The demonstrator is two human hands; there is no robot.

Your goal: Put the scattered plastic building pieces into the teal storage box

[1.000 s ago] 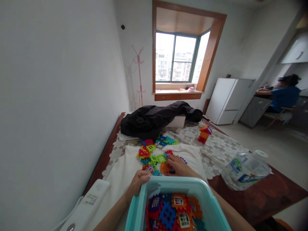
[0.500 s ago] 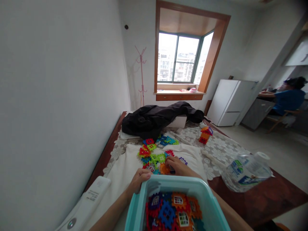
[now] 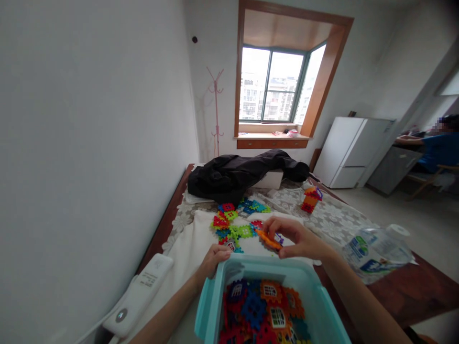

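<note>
Right hand [image 3: 297, 239] pinches an orange toy block [image 3: 268, 240] above the teal bin [image 3: 211, 306]; left hand [image 3: 213, 260] grips the bin's far-left corner, fingers curled.

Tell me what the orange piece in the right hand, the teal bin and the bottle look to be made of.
Orange piece: apparently hard moulded plastic, bright, toothed edges. Teal bin: likely plastic, smooth, slightly glossy rounded rim. Bottle: clear thin plastic, see-through, printed label, white cap.
</note>
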